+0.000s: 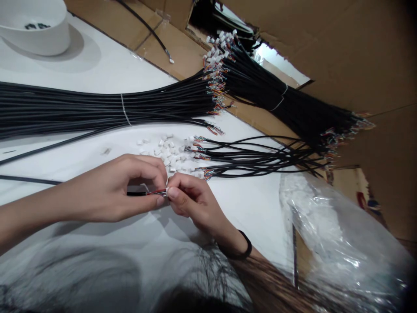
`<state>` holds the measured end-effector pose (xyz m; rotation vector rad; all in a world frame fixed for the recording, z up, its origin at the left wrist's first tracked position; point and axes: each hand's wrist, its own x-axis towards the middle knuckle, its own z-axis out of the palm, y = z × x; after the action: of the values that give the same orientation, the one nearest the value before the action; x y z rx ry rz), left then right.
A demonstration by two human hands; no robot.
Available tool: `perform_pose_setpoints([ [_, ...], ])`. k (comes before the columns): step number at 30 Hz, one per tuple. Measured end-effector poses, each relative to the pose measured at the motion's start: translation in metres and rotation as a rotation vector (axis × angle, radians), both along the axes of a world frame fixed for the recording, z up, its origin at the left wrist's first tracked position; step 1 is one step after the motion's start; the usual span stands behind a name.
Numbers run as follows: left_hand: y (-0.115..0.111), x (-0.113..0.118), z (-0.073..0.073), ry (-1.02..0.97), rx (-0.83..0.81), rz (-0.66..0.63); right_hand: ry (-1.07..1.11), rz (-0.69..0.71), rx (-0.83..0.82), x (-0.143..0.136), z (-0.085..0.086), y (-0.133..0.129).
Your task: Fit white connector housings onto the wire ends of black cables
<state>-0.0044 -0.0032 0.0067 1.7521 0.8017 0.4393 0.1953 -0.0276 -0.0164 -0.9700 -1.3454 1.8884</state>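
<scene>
Between thumb and fingers, my left hand [114, 189] pinches the thin coloured wires at the end of a black cable [136, 194]. The cable runs back under that hand toward the left edge. Tip to tip with it, my right hand [192, 198] is closed on a small white connector [168, 191] at the wire ends, mostly covered by the fingertips. Whether every wire sits inside the connector is hidden. Just beyond my hands lies a loose pile of white connectors [169, 152] on the white table [254, 208].
A tied bundle of black cables [81, 108] stretches across the left. Another tied bundle [276, 95] and shorter cables with connectors [254, 156] lie to the right. A white bowl [48, 39] stands far left, a clear plastic bag [339, 234] at right, and cardboard [352, 52] behind.
</scene>
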Motion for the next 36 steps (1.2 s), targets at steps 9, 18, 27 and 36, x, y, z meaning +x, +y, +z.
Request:
perform_pose_setpoints([
  [9, 0.000, 0.000, 0.000, 0.018, 0.007, 0.031, 0.010, -0.016, 0.018, -0.002, 0.001, 0.000],
  [18, -0.002, 0.000, 0.002, 0.008, 0.316, 0.119, 0.081, -0.039, -0.040, -0.001, -0.003, -0.001],
  [27, -0.006, -0.006, -0.002, 0.094, 0.943, 0.103, 0.161, -0.092, -0.096, -0.004, -0.005, -0.001],
  [36, -0.007, -0.009, -0.011, 0.164, 0.992, 0.032, 0.173, -0.081, -0.159, -0.004, -0.003, 0.001],
])
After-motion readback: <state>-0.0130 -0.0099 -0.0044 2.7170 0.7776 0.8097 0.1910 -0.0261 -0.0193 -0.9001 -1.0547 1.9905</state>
